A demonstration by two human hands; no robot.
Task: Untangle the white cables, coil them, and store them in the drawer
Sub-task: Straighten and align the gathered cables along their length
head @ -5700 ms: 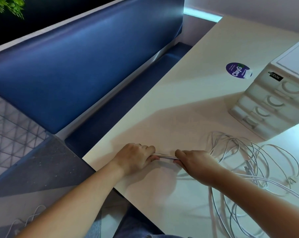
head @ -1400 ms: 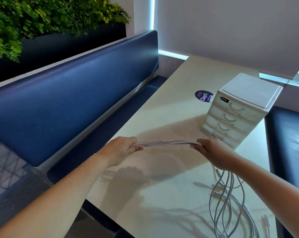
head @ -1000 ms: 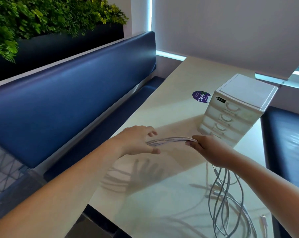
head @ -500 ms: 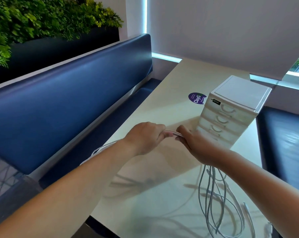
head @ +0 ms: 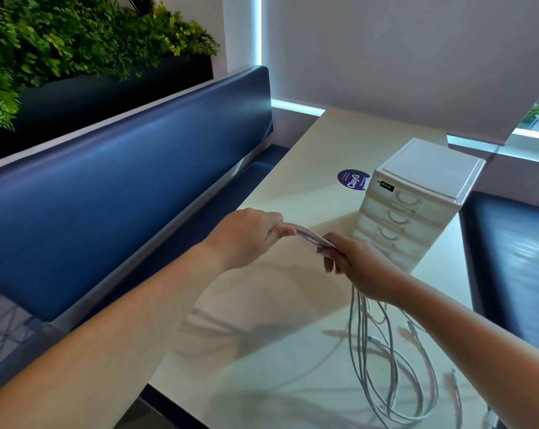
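Observation:
A bundle of white cables (head: 311,238) runs between my two hands above the cream table (head: 308,150). My left hand (head: 249,235) grips one end of the bundle, fingers curled round it. My right hand (head: 352,261) holds the bundle close by, and from under it several cable strands (head: 386,366) hang down and loop on the table. A white drawer unit (head: 417,199) with several shut drawers stands just beyond my right hand.
A purple round sticker (head: 352,180) lies on the table left of the drawer unit. A blue padded bench (head: 107,181) runs along the table's left side, with green plants (head: 60,41) above it. Another dark seat (head: 516,258) is at the right.
My hands had the bundle stretched wide apart, then my left hand let go, came toward my right and gripped the bundle again. Now they hold it a short span apart.

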